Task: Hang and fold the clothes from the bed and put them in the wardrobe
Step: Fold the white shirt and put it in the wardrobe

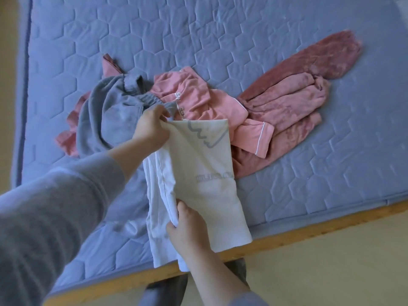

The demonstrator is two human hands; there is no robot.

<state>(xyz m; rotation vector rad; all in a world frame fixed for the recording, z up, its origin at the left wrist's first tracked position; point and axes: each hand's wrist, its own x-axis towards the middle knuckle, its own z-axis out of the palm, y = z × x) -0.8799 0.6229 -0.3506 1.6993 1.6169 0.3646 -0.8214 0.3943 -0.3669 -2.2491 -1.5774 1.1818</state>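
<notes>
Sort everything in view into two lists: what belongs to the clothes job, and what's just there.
Job: white garment, held by left hand and right hand; grey garment; pink pyjama top; dusty-red fleece garment.
Just there: quilted mattress; wooden bed frame; floor.

Single camera, worn on the person's head. It faces forward and steeply down over the bed [309, 140] from its near side. Close range: the wearer's own sleeve [55, 206] looms large at lower left. Wide lens, frame tilted, so the bed's near edge slants across the bottom, with floor [331, 272] below it.
</notes>
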